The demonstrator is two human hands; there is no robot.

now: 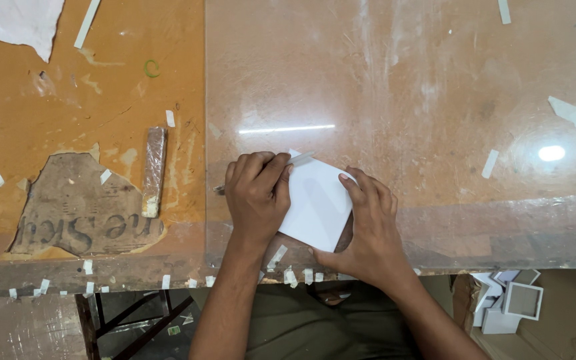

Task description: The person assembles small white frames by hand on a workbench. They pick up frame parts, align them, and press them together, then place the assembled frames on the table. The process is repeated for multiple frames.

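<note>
A white square sheet (318, 203) lies tilted on the glass-topped table (435, 100), near its front edge. My left hand (256, 197) is closed around a thin blade-like tool (299, 159) whose tip rests at the sheet's upper left edge. My right hand (368, 223) presses flat on the sheet's right side, fingers spread over its edge and thumb under the lower corner.
A wrapped narrow block (154, 171) lies on the bare orange wood at left, beside a torn patch of newspaper (81, 213). White paper scraps and tape bits are scattered about. A cardboard box with small white open boxes (511, 303) stands at lower right.
</note>
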